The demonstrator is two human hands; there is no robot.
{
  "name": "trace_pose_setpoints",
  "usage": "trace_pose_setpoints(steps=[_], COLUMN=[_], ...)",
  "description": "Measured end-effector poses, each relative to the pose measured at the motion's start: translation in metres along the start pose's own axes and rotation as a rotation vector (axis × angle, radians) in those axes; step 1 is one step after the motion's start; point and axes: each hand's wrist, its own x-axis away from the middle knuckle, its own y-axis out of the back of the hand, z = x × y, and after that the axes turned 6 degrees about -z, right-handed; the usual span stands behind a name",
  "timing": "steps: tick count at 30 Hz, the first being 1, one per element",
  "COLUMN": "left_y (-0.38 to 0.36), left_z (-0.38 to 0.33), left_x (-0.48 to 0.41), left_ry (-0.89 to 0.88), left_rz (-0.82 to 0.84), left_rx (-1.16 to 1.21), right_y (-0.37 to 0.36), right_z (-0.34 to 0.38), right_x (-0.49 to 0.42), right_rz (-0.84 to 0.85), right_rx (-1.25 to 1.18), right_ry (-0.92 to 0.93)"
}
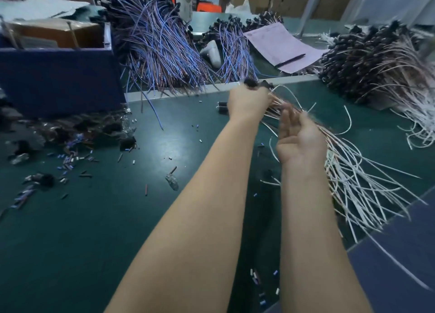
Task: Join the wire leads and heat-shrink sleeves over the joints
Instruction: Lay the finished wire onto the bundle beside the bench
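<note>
Right hand at wires (left grip)

Light falls from above and makes a soft white shine in the middle of the table. The room looks a bit dim and blue. The left hand, right hand and wires are blurry. Lines bend near the edges.

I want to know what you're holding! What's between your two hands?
In the head view, a wire bundle of white and pinkish leads runs from the left hand across to the right hand, so there is no bare gap.
</note>
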Motion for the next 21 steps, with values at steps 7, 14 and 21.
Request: trace_pose_setpoints(steps=[7,14,21], left_y=[0.007,0.034,0.126], left_z=[0.03,0.005,-0.021], left_x=[-0.001,0.007,0.025], left_ry=[0.05,-0.087,-0.221], left_rz=[0.069,0.021,-0.274], left_rx=[-0.243,-0.203,0.018], right_y=[0.0,-0.016,-0.062], right_z=[-0.017,-0.036,-0.093], right_x=[-0.004,0.023,0.079], right_rz=[0.016,0.156,0.452], right_rx=[0.238,0.25,0.503], right_ry=[-0.165,-0.131,-0.083])
